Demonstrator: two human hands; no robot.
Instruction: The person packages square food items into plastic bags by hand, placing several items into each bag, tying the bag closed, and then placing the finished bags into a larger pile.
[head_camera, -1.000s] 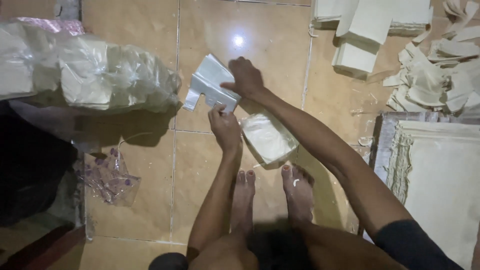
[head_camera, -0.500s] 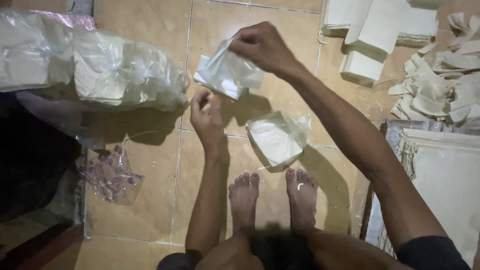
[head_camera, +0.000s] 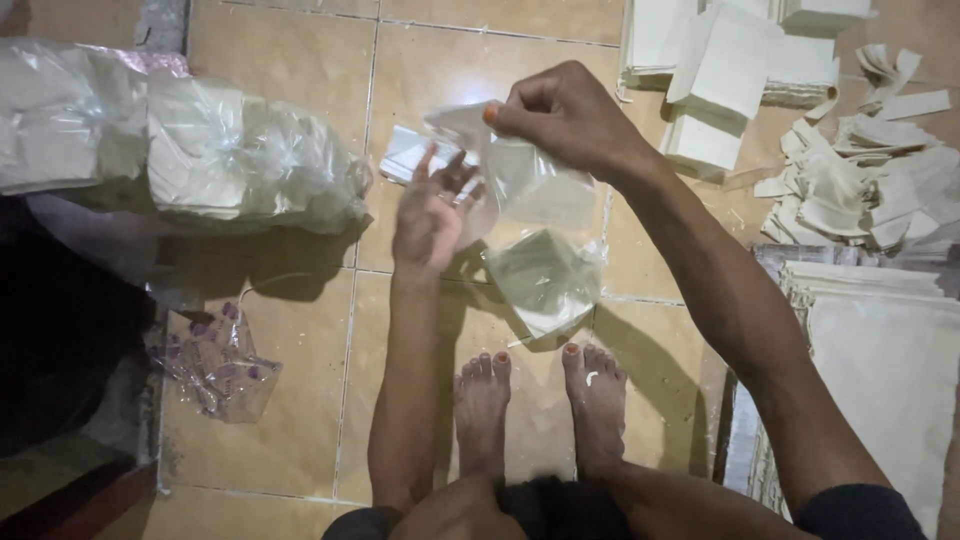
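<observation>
My right hand pinches the top edge of a clear plastic bag and holds it up above the tiled floor. My left hand is open beside the bag's mouth, fingers spread and touching the film. A white folded paper piece lies on the floor just behind my left hand. A filled clear packet of white pieces rests on the tiles below the raised bag, just ahead of my bare feet.
Large plastic sacks of white packets lie at the left. A small bag with purple-capped items sits lower left. Stacks of white paper and loose scraps are at the upper right; large sheets at the right.
My right hand lifted the plastic bag off the floor and raised it. My left hand let go of the white piece and opened up beside the bag. The white piece now lies on the tiles.
</observation>
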